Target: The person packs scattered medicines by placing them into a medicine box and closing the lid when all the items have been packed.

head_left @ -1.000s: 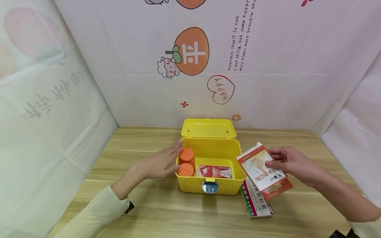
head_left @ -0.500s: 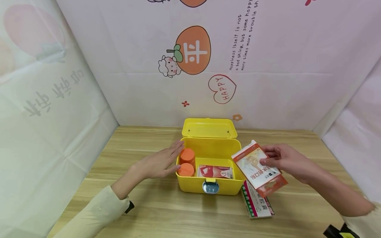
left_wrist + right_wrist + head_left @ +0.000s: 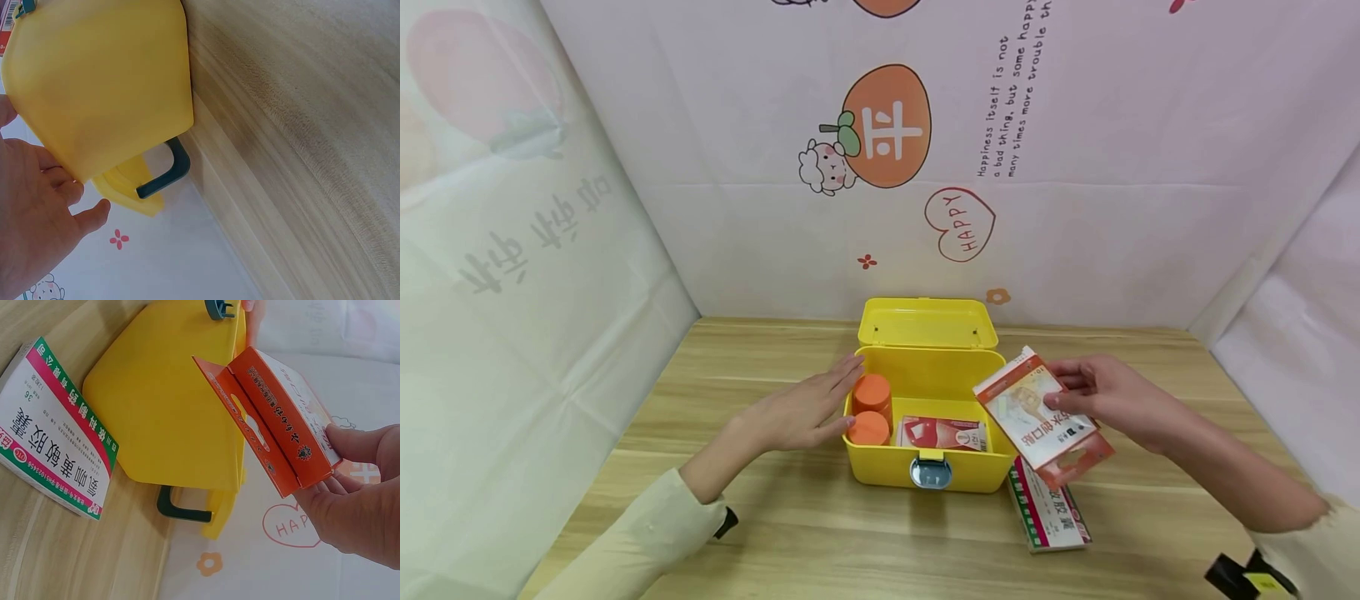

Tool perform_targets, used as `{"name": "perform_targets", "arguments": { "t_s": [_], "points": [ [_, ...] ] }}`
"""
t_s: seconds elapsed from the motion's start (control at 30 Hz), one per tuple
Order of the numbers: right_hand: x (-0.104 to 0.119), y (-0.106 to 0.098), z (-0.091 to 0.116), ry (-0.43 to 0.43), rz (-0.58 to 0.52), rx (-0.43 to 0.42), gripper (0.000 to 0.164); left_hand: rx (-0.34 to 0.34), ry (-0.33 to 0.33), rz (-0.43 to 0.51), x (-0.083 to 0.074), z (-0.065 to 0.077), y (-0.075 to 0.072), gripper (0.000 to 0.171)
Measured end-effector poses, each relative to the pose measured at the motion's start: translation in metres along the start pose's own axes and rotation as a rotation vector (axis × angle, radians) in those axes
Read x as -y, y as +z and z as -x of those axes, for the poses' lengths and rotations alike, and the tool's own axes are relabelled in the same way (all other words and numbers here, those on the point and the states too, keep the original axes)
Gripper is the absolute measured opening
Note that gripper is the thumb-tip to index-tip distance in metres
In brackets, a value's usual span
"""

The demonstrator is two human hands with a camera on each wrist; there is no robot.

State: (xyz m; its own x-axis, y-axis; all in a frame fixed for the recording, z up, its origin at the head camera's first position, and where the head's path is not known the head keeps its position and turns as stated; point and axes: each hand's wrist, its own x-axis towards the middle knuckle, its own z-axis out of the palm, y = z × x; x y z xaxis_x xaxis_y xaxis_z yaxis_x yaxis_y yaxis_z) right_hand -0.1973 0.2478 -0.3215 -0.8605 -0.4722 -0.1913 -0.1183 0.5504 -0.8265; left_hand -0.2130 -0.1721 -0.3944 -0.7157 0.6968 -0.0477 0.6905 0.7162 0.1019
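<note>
A yellow storage box [image 3: 880, 465] stands on the table with its lid [image 3: 927, 323] tipped back. Inside are two orange-capped bottles [image 3: 872, 392] at the left and a red and white carton [image 3: 943, 433] lying flat. My left hand [image 3: 808, 411] rests against the box's left rim, fingers extended. My right hand [image 3: 1116, 404] pinches a white and orange bandage box [image 3: 1033, 412] between thumb and fingers. That bandage box is tilted, overlapping the storage box's right rim in the head view; its orange hanging tab [image 3: 250, 428] shows in the right wrist view.
A white, red and green medicine box [image 3: 1051, 517] lies on the wooden table [image 3: 820, 533] by the storage box's front right corner. A dark green handle [image 3: 181, 509] sticks out from the storage box. Printed cloth walls [image 3: 760, 233] enclose the table's back and sides.
My right hand has carried the bandage box left and slightly up, closer to the storage box's right rim. The left hand stays at the left rim.
</note>
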Motion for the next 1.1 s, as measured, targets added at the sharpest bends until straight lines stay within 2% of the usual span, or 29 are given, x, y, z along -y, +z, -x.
{"name": "perform_targets", "arguments": {
  "t_s": [0.27, 0.67, 1.1],
  "points": [
    [0.009, 0.003, -0.006, -0.001, 0.025, -0.003, 0.059, -0.003, 0.004, 0.016, 0.0, 0.0, -0.001, 0.079],
    [0.013, 0.005, -0.014, -0.034, -0.008, 0.029, 0.056, 0.006, -0.005, 0.008, 0.0, -0.001, -0.001, 0.08],
    [0.022, 0.008, -0.02, -0.019, 0.018, 0.024, 0.055, 0.003, 0.002, 0.013, -0.002, 0.001, -0.002, 0.08]
  ]
}}
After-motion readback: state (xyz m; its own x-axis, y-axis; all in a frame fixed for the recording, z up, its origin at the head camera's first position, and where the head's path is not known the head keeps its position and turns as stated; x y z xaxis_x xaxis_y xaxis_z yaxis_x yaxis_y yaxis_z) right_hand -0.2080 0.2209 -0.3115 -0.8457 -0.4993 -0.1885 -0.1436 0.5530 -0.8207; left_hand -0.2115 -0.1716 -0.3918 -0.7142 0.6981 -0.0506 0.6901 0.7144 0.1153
